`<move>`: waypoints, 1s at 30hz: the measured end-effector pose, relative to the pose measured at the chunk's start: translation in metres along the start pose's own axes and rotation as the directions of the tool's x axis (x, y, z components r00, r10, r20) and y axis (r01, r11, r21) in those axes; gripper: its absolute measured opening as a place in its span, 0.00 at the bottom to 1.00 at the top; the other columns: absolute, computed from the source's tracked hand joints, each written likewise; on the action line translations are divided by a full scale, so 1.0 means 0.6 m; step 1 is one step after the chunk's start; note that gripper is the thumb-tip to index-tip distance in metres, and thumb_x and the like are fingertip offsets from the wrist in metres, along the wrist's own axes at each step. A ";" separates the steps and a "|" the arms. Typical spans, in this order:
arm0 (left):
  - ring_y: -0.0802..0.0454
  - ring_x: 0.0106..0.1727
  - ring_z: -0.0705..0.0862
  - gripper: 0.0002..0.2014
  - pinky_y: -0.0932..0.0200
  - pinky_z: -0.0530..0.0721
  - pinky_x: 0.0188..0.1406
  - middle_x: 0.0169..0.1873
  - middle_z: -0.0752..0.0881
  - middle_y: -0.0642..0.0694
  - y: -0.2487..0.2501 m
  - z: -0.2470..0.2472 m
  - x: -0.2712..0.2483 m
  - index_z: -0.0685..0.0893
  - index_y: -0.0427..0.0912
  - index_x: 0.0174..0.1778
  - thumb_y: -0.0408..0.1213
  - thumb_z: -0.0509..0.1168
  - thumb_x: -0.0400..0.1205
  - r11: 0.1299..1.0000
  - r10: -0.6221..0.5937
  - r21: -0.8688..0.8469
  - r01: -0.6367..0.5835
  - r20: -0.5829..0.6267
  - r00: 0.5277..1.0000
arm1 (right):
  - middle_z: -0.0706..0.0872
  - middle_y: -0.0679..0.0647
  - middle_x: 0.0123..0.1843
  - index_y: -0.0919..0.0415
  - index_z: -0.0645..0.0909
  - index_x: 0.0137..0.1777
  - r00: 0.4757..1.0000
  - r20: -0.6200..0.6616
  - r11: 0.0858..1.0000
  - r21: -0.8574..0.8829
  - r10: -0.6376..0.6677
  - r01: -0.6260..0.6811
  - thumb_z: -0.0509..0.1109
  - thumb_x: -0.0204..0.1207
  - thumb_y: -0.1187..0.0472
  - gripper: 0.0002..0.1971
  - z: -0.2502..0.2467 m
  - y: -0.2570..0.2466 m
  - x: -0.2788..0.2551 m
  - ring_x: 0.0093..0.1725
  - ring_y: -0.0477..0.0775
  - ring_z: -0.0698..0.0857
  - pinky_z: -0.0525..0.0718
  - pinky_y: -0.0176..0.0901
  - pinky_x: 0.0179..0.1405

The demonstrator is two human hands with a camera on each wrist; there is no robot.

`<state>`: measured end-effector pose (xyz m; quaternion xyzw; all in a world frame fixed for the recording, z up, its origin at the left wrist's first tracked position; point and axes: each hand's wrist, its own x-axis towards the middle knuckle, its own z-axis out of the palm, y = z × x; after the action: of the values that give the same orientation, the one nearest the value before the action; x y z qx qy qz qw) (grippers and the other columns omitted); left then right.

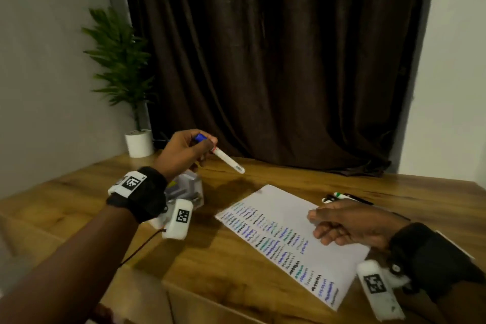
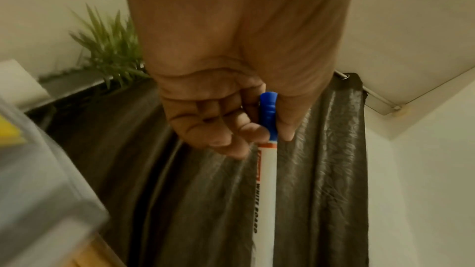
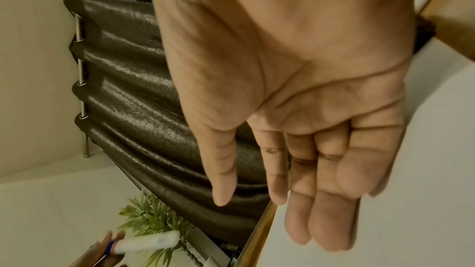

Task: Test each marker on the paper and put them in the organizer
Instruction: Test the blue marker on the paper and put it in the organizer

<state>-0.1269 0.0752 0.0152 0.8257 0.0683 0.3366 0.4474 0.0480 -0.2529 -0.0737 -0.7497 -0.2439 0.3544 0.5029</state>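
Left hand (image 1: 184, 150) is raised above the clear organizer (image 1: 189, 189) at the table's (image 1: 236, 258) left side, fingers and thumb pinching the blue cap end of 1 white-barrelled marker (image 1: 227, 159); barrel slants down toward the paper (image 1: 284, 208), clear of the table. Right hand (image 1: 349, 221) hovers over the paper's right portion, fingers relaxed and extended, holding nothing. Paper carries rows of coloured test strokes. Further markers (image 1: 339, 196) lie just beyond the right hand.

The blue-capped marker (image 2: 266, 172) barrel reads "WHITE BOARD" in the left wrist view; nothing else is legible.
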 end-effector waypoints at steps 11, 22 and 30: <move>0.47 0.30 0.84 0.18 0.56 0.82 0.23 0.32 0.85 0.38 -0.024 -0.236 -0.038 0.86 0.34 0.48 0.50 0.68 0.85 0.927 -0.079 0.346 0.145 -0.196 0.977 | 0.95 0.61 0.48 0.65 0.88 0.61 1.000 0.003 0.999 -0.045 -0.021 0.021 0.78 0.79 0.49 0.20 0.001 0.004 0.008 0.39 0.52 0.88 0.83 0.40 0.38; 0.45 0.35 0.86 0.15 0.58 0.82 0.23 0.42 0.90 0.37 -0.107 -0.216 -0.056 0.86 0.42 0.49 0.52 0.66 0.85 0.761 -0.287 0.564 0.321 -0.151 0.946 | 0.95 0.64 0.47 0.66 0.88 0.63 1.000 -0.016 0.999 -0.032 -0.025 0.025 0.79 0.72 0.50 0.24 0.001 0.006 0.011 0.37 0.53 0.89 0.84 0.40 0.35; 0.41 0.54 0.87 0.36 0.50 0.91 0.30 0.62 0.83 0.39 -0.115 -0.188 -0.086 0.70 0.47 0.74 0.62 0.73 0.76 0.740 -0.538 0.392 0.547 -0.145 0.831 | 0.95 0.64 0.47 0.66 0.88 0.63 1.000 -0.019 0.999 -0.033 -0.018 0.018 0.79 0.75 0.50 0.23 0.002 0.007 0.014 0.37 0.53 0.89 0.84 0.40 0.36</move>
<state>-0.2230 0.1728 -0.0226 0.8419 0.3807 0.1786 0.3381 0.0521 -0.2476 -0.0800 -0.7590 -0.2516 0.3385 0.4960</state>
